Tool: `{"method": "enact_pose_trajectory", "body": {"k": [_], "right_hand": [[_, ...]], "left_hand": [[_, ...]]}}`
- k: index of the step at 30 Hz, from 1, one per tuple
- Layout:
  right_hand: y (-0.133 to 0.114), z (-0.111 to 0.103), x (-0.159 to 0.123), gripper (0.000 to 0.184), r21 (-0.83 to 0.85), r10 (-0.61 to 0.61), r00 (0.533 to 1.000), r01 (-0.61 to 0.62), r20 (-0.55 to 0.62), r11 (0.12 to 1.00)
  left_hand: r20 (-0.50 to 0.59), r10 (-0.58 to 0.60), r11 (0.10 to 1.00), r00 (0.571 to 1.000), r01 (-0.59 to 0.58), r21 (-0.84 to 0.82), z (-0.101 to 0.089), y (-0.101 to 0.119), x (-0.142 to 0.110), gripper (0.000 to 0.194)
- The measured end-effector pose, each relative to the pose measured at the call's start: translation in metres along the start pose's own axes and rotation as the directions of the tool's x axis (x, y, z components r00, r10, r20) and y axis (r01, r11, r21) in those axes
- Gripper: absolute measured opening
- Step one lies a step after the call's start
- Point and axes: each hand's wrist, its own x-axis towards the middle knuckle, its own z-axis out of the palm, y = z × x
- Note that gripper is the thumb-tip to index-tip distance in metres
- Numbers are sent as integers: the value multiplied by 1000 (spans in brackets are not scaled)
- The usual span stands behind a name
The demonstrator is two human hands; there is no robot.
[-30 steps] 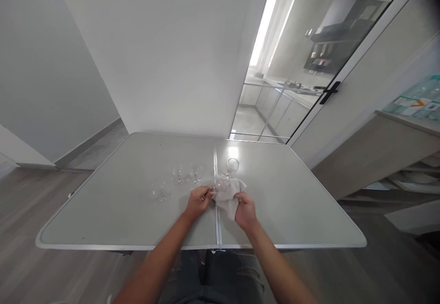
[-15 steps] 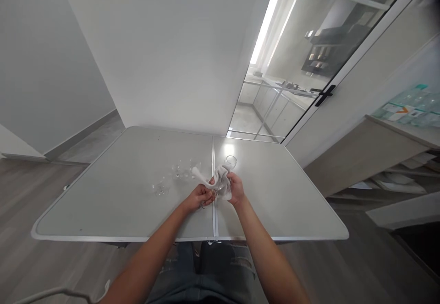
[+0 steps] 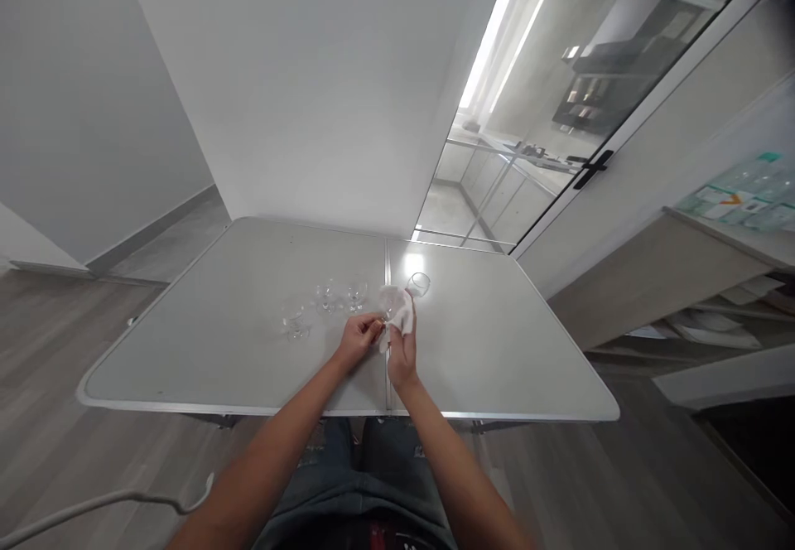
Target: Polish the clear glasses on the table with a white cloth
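Observation:
My left hand is closed, its fingertips pinching the lower part of a stemmed glass. My right hand is wrapped in part by a white cloth, which it presses around the bowl of that glass. Just left of my hands, two clear stemmed glasses stand side by side on the table. Further left is more clear glassware, faint against the surface. A clear glass sits right of the cloth, past the table's seam.
The pale folding table has a metal seam down its middle and a metal rim. Behind it stands a white wall and a glazed door. At right, a shelf carries plastic bottles. A white cable hangs at lower left.
The cloth has gone from bunched beside the glass to spread around its bowl. My right hand has shifted left and turned more upright. The left hand keeps its pinch, slightly higher.

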Motion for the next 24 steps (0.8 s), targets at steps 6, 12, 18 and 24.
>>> {"method": "enact_pose_trajectory", "body": {"k": [6, 12, 18, 24], "right_hand": [[10, -11, 6, 25, -522, -432, 829, 559, 355, 644], [-10, -24, 32, 23, -533, -339, 610, 792, 716, 297], [-50, -34, 88, 16, -608, 167, 641, 565, 749, 558], [-28, -43, 107, 23, -56, 378, 609, -479, 697, 876]], "left_hand": [[-2, -12, 998, 1000, 12, -63, 2, 1, -1, 44], [-45, 24, 1000, 999, -23, 7, 3, -12, 0, 30], [146, 44, 983, 988, -69, 171, 3, -7, -1, 39], [134, 63, 986, 989, -83, 146, 1, -2, -1, 46]]}}
